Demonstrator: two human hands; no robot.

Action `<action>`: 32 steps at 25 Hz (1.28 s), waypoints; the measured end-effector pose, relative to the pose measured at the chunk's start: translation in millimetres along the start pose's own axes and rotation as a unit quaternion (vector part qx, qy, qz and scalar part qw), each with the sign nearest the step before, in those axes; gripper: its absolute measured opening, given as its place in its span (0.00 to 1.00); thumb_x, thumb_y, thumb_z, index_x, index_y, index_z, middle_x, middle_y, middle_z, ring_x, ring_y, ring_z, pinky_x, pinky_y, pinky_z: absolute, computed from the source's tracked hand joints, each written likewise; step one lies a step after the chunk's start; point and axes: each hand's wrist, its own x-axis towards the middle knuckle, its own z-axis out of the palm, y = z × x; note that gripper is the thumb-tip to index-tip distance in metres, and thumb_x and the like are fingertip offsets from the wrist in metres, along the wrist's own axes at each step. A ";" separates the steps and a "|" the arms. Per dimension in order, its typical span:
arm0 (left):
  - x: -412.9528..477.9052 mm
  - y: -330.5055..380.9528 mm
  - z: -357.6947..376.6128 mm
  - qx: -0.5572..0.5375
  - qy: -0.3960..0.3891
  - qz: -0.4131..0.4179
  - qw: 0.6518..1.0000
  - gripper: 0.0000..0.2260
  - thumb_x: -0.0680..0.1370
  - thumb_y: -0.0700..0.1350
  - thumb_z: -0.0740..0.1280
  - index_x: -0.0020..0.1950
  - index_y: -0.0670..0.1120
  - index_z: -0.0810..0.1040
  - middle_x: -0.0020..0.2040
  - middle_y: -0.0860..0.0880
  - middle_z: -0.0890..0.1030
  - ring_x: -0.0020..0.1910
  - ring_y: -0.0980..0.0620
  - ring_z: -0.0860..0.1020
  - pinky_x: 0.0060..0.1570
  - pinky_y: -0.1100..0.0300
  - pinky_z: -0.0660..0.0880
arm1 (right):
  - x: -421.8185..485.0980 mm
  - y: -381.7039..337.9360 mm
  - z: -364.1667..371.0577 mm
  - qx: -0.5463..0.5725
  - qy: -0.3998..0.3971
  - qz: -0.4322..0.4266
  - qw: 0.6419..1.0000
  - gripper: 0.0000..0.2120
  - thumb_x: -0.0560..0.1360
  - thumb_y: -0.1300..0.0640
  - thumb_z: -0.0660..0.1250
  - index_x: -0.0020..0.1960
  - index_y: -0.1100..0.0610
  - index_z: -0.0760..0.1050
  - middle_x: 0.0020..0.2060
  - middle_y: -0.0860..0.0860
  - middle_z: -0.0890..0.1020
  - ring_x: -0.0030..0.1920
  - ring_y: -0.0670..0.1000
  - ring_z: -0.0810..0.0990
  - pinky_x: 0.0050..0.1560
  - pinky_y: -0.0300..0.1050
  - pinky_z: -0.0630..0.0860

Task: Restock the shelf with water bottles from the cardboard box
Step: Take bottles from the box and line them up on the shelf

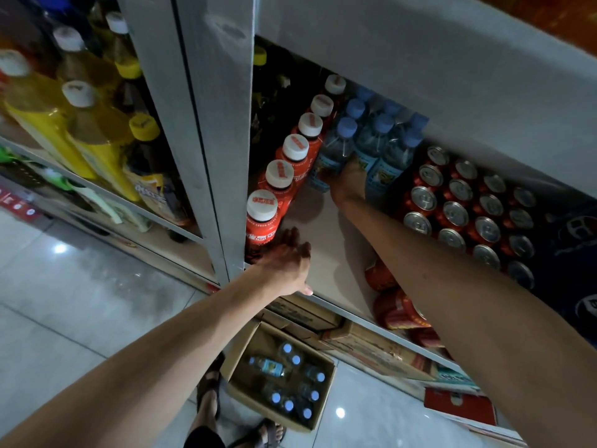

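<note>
Several blue-capped water bottles (pixel 371 137) stand in rows deep on the shelf (pixel 326 240). My right hand (pixel 347 181) reaches far in and grips the base of the front-left water bottle (pixel 336 147). My left hand (pixel 287 263) rests with relaxed fingers on the shelf's front edge, beside the nearest red bottle, holding nothing. On the floor below stands the open cardboard box (pixel 239 396) with several more water bottles (pixel 290 383), most upright and one lying on its side.
A row of red bottles with white caps (pixel 281 179) lines the shelf's left side. Red cans (pixel 458 205) fill the right side. Yellow drink bottles (pixel 80 118) fill the neighbouring shelf unit. Flat cardboard cartons (pixel 355 341) sit under the shelf. My sandalled feet (pixel 210 396) stand by the box.
</note>
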 end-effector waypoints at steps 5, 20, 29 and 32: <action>-0.4 1.1 -2.5 0.005 -0.029 -0.003 1.000 0.43 0.75 0.63 0.64 0.77 0.37 0.51 0.75 0.28 0.49 0.76 0.33 0.49 0.75 0.42 0.52 | -0.1 -5.5 -7.8 -0.028 -0.024 0.002 0.999 0.24 0.73 0.59 0.73 0.66 0.59 0.70 0.65 0.55 0.77 0.65 0.54 0.75 0.67 0.47 0.72; -70.5 58.8 -0.6 0.014 0.116 0.111 0.987 0.10 0.77 0.46 0.64 0.58 0.50 0.76 0.55 0.50 0.78 0.53 0.49 0.78 0.48 0.53 0.76 | -279.8 50.7 -165.2 0.009 -0.161 0.047 0.986 0.05 0.73 0.60 0.71 0.47 0.52 0.81 0.38 0.43 0.83 0.37 0.37 0.80 0.40 0.30 0.73; -32.2 53.7 145.5 -0.108 -0.358 0.060 0.925 0.12 0.77 0.42 0.69 0.58 0.40 0.77 0.49 0.44 0.81 0.41 0.51 0.79 0.37 0.65 0.78 | -390.9 222.4 -77.6 -0.050 -0.087 0.337 0.936 0.07 0.73 0.60 0.68 0.50 0.61 0.81 0.41 0.55 0.82 0.43 0.55 0.80 0.42 0.41 0.73; -5.4 38.4 221.3 -0.113 -0.367 0.028 0.923 0.12 0.78 0.40 0.67 0.60 0.41 0.73 0.48 0.43 0.76 0.34 0.55 0.73 0.26 0.70 0.71 | -414.1 280.7 -1.5 0.012 -0.058 0.399 0.915 0.07 0.72 0.59 0.68 0.50 0.56 0.80 0.41 0.51 0.82 0.44 0.55 0.82 0.47 0.49 0.77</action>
